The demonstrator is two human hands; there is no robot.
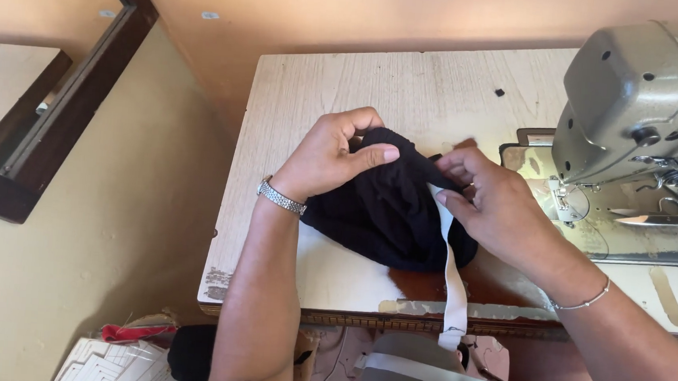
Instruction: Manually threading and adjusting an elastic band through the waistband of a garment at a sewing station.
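A bunched piece of black fabric lies on the worn sewing table. My left hand, with a metal watch at the wrist, grips the fabric's top edge, thumb pressed along it. My right hand, wearing a thin bracelet, pinches the fabric's right side together with a white elastic strap. The strap runs down from my right fingers over the table's front edge and hangs toward my lap.
A grey-green sewing machine stands at the table's right, its needle area and a pair of scissors just right of my right hand. A dark-framed mirror leans on the wall at left. Red cloth and white items lie on the floor below.
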